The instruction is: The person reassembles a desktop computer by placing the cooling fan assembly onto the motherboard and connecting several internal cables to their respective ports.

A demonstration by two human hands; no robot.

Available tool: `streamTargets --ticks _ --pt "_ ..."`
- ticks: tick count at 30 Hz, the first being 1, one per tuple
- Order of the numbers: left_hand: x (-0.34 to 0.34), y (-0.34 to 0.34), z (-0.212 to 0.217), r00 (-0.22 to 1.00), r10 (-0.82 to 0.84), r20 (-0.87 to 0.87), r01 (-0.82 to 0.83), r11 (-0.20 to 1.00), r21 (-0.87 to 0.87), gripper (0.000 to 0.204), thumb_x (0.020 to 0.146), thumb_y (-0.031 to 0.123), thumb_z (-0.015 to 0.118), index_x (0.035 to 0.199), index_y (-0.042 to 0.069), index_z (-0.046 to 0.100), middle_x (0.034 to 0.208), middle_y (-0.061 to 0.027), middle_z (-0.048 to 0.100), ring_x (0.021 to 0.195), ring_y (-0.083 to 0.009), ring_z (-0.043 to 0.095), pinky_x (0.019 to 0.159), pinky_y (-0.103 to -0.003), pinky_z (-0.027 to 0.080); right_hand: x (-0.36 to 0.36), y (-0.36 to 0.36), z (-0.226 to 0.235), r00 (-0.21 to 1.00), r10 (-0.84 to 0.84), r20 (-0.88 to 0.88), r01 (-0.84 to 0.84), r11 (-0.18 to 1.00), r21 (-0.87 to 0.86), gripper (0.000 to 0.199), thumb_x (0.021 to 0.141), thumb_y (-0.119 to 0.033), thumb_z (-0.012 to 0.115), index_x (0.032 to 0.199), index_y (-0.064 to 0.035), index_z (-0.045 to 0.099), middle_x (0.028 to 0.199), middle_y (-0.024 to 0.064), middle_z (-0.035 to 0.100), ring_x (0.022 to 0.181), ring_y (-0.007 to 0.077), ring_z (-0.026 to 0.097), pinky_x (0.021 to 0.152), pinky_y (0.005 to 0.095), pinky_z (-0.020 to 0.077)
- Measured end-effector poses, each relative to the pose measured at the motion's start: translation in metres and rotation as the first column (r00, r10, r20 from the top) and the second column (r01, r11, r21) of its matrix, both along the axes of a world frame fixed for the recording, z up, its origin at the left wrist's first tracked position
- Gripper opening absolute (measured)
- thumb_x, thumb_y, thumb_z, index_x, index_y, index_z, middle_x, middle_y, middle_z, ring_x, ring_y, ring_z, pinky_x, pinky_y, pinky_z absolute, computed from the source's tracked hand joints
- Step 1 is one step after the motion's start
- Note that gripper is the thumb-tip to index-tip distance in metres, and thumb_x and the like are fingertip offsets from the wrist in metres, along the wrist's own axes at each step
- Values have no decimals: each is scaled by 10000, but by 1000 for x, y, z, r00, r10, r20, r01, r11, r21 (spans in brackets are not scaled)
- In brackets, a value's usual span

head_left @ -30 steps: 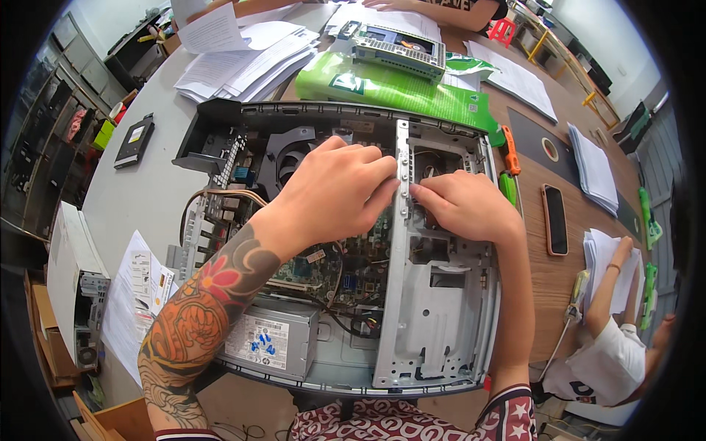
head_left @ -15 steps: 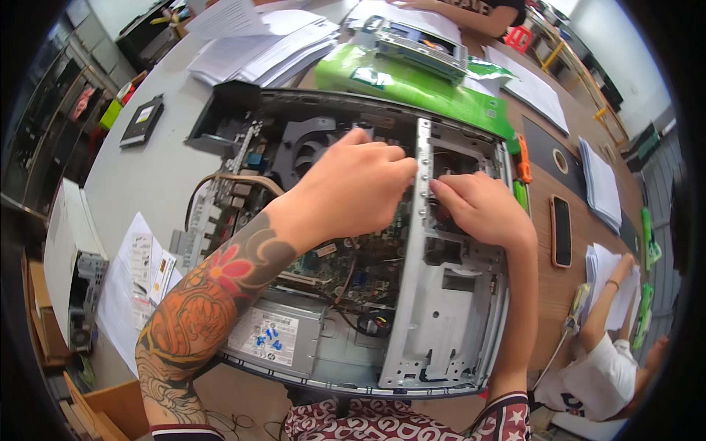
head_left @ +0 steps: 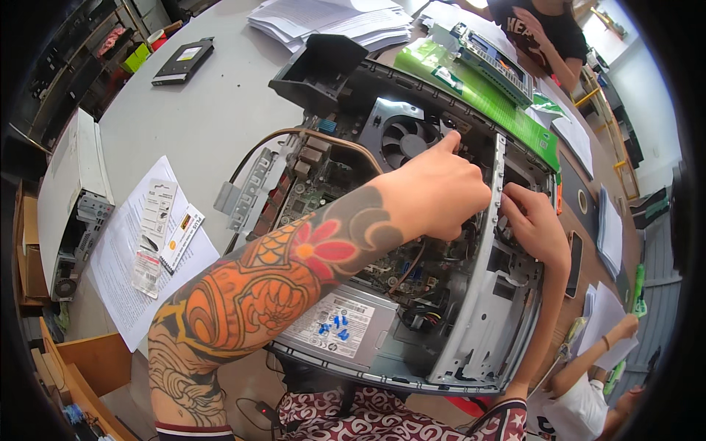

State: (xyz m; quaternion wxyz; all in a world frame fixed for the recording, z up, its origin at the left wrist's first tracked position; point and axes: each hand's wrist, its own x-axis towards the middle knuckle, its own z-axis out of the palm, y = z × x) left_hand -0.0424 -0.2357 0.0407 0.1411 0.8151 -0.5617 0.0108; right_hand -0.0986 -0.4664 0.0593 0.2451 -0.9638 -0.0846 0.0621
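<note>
An opened desktop computer case (head_left: 482,309) lies before me, its inside facing up. My left hand (head_left: 445,187) reaches over the circuit board (head_left: 323,184) beside the cooling fan (head_left: 406,141). Its fingers are curled, the index knuckle raised, and what they grip is hidden beneath the hand. On the other side of the metal crossbar (head_left: 494,192), my right hand (head_left: 533,220) is bent into the drive bay, fingers closed, tips out of sight. A silver power supply (head_left: 342,323) with a white label sits at the near left of the case.
Paper stacks (head_left: 331,22) and a green package (head_left: 478,95) bearing a metal drive (head_left: 493,62) lie beyond the case. A black drive (head_left: 184,60), a second computer (head_left: 77,198) and papers (head_left: 140,257) are left. A phone (head_left: 575,264) and two other people are on the right.
My view has swung left, so the case and both hands sit farther right in the picture. The fan shows more fully. Both hands stay at the crossbar.
</note>
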Motion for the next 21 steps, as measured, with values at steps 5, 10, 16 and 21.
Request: streamTargets --ticks 5,10,16,21 --pt "-4 -2 3 1000 12 -20 -12 1000 9 89 686 49 710 769 59 742 810 -101 691 826 -309 705 1092 -557 381 -2 3 5 1000 2 27 0 999 -50 251 1017 -176 573 917 37 660 733 161 681 634 267 636 651 370 489" --pt "-12 -22 3 998 -63 17 62 998 15 89 719 5 722 800 37 743 812 -113 716 866 -333 739 1204 -650 267 -12 -4 11 999 -48 -2 48 998 -48 240 1015 -165 573 928 44 653 727 159 674 625 248 631 639 363 482" --pt "-7 -5 1 997 0 -77 2 1000 15 94 736 -4 708 814 39 737 812 -133 724 876 -344 741 1203 -647 256 -1 2 1 999 12 41 -11 1000 -11 231 1014 -156 577 947 50 658 729 169 673 616 263 628 636 375 485" --pt "-8 -13 9 992 41 -118 -28 993 111 134 743 0 703 856 60 742 841 -132 733 914 -345 736 1218 -628 220 -6 1 7 999 5 49 -3 999 -35 242 1020 -165 580 960 51 670 749 180 687 643 291 652 660 375 500"
